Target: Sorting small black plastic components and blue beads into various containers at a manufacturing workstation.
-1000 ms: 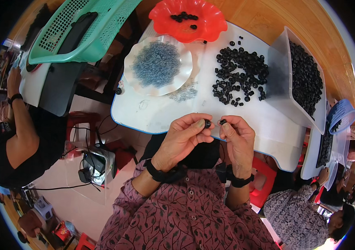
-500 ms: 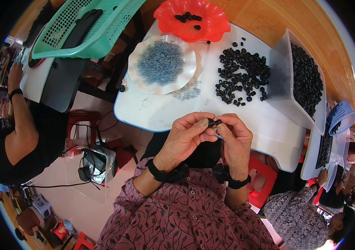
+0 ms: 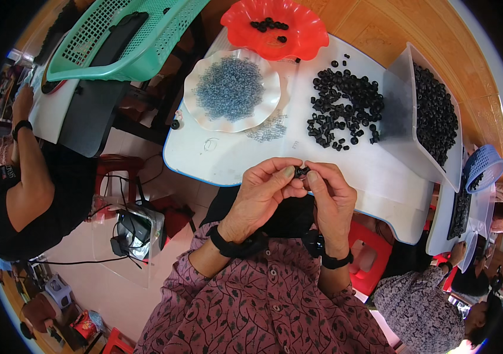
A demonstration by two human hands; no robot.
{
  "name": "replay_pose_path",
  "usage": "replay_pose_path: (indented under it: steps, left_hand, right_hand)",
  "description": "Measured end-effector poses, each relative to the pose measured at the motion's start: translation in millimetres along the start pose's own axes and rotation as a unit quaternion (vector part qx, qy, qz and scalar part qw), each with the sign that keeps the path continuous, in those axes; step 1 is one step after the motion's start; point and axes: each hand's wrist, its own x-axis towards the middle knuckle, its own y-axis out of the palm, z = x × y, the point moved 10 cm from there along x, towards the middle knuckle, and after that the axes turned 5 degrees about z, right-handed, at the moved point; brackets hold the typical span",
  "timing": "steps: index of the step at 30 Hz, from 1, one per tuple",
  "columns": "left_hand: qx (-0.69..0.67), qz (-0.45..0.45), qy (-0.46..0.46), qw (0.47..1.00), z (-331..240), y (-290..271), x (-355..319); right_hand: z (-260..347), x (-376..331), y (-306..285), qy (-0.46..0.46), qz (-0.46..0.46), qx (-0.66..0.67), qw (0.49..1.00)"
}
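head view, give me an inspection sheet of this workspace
surface: white tabletop, lightly scattered.
job's things: small black ring part pinched between both hands; loose pile of black ring parts.
clutter: white scalloped dish of grey-blue bits; red scalloped dish; clear plastic bin of black parts; green mesh basket.
hands: left hand and right hand meet at the part.
cables: black cables on floor.
surroundings: other people seated left and lower right.

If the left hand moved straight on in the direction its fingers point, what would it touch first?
Probably the right hand: the left hand points across at it, and both pinch the small black part between them.
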Motion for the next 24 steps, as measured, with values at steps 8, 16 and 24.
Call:
replay_pose_path:
  steps: [8, 16, 24]
  left_hand:
    - [0.013, -0.016, 0.001, 1.0, 1.0, -3.5, 0.4]
    - [0.028, -0.009, 0.003, 1.0, -0.6, -0.7, 0.6]
    - [0.021, 0.0, 0.003, 1.0, 2.9, -1.6, 1.0]
  right_hand:
    - [-6.6, 0.4, 0.0, 0.021, 0.0, 0.01, 1.0]
    - [-9.2, 2.0, -0.5, 0.036, 0.005, 0.044, 0.998]
    - [-13.6, 3.4, -1.9, 0.046, 0.005, 0.081, 0.996]
